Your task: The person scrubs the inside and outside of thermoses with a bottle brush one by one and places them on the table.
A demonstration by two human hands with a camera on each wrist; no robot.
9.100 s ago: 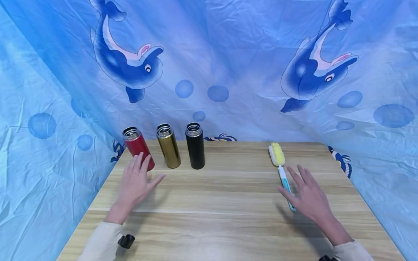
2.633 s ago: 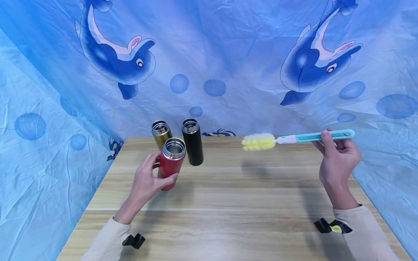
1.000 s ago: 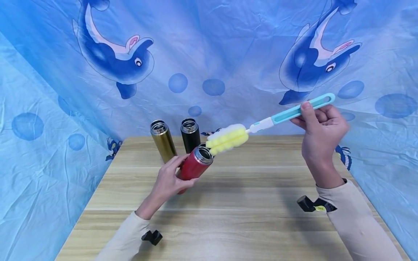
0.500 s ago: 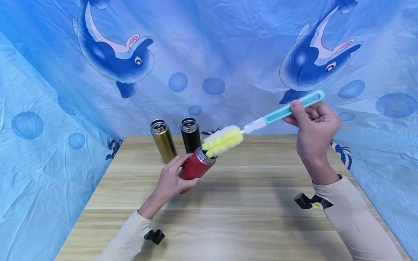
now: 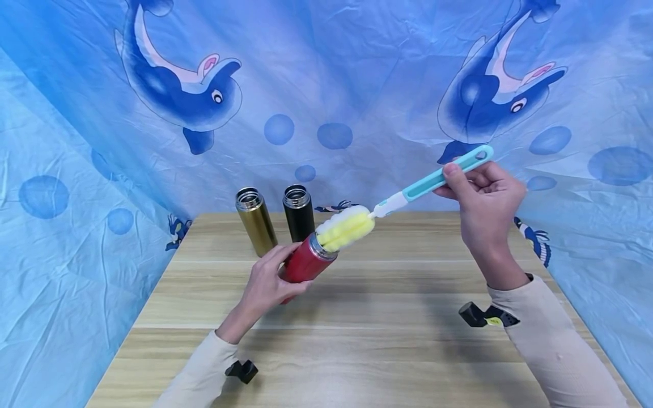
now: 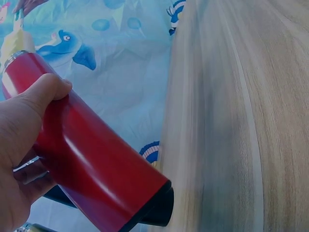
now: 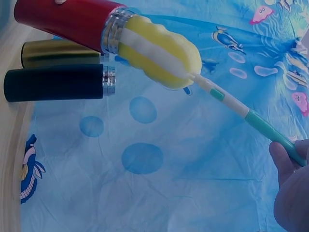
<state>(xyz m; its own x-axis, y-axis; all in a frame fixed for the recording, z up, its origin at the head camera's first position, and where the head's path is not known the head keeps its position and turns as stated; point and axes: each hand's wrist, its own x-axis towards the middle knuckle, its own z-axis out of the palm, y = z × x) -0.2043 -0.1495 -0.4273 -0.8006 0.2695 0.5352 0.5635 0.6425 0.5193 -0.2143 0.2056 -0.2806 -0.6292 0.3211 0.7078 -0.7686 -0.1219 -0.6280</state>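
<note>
In the head view my left hand (image 5: 265, 281) grips a red thermos bottle (image 5: 308, 262), tilted with its open mouth toward the right. My right hand (image 5: 487, 207) pinches the teal handle of a bottle brush (image 5: 428, 182). The brush's yellow and white sponge head (image 7: 161, 53) has its tip inside the bottle's metal mouth, as the right wrist view shows; most of the sponge is outside. From the left wrist view, thumb and fingers wrap the red bottle (image 6: 96, 150), whose black base is lifted off the table.
A gold thermos bottle (image 5: 257, 224) and a black thermos bottle (image 5: 299, 212) stand uncapped at the back of the wooden table (image 5: 388, 340), behind the red one. A blue dolphin-print curtain (image 5: 382, 85) hangs around the table's back and sides.
Both hands started apart; the left took up the red bottle and the right the bottle brush. Lately the brush has moved left and down, its tip entering the tilted bottle's mouth.
</note>
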